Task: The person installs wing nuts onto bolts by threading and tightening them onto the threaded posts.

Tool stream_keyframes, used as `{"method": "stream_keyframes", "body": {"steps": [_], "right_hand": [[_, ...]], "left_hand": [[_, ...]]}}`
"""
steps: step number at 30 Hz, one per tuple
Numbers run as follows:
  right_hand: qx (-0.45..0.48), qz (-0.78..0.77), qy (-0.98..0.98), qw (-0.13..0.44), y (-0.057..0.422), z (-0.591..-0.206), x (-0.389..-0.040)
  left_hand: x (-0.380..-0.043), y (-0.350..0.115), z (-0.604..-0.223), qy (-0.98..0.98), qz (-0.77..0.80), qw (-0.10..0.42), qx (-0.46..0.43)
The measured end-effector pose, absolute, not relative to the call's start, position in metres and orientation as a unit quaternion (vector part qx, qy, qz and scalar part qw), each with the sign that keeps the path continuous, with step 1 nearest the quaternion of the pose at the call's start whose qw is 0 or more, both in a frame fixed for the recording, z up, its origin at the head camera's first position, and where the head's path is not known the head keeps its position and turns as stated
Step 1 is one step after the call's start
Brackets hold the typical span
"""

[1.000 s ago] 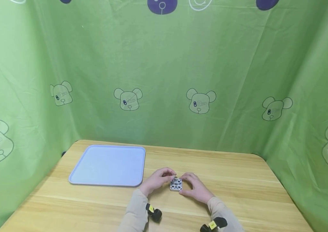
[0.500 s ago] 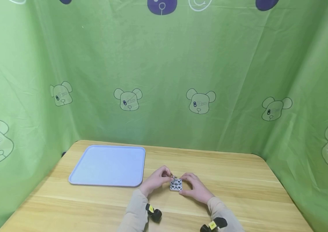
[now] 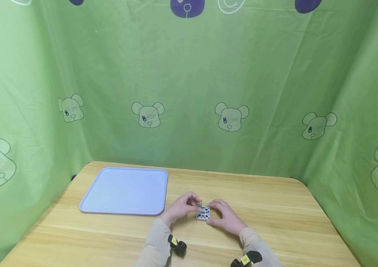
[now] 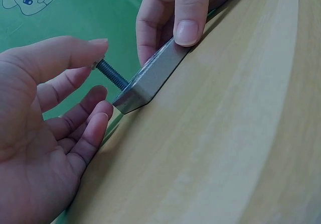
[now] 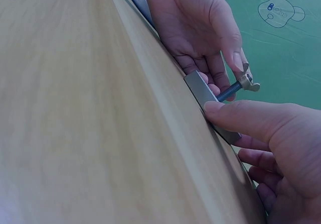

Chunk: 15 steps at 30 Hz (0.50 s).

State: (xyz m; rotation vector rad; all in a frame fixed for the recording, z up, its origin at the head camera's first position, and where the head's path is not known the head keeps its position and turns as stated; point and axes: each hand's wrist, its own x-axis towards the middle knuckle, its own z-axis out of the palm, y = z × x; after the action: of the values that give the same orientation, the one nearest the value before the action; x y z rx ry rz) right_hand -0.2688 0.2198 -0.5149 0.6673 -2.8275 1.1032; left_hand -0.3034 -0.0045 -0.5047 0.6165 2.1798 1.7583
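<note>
A small square grey metal block point(image 3: 203, 214) with round holes in its top face lies on the wooden table. From one corner area rises a threaded bolt point(image 4: 113, 74), topped by a wing nut point(image 5: 247, 82). My left hand point(image 3: 181, 207) has its thumb and index finger pinching the wing nut; its other fingers curl loosely beside the block's near corner. On the opposite side, my right hand point(image 3: 227, 219) grips the block between thumb and fingers. The left wrist view partly hides the wing nut behind the left fingers.
A pale blue-purple rectangular tray point(image 3: 125, 191) lies on the left of the wooden table point(image 3: 262, 196). Green cloth point(image 3: 189, 148) printed with bear heads encloses the back and sides. Wrist cameras point(image 3: 179, 246) are strapped to both sleeves.
The left fingers have shifted slightly around the wing nut, which shows at a different angle between them. The right hand and the block have stayed in place.
</note>
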Motion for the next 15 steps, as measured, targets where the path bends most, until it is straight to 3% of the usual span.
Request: {"method": "stream_keyframes", "body": {"steps": [15], "right_hand": [[0.213, 0.355, -0.910, 0.020, 0.2202, -0.5155, -0.2689]], "left_hand": [[-0.3033, -0.0047, -0.5042, 0.760, 0.596, 0.134, 0.221]]}}
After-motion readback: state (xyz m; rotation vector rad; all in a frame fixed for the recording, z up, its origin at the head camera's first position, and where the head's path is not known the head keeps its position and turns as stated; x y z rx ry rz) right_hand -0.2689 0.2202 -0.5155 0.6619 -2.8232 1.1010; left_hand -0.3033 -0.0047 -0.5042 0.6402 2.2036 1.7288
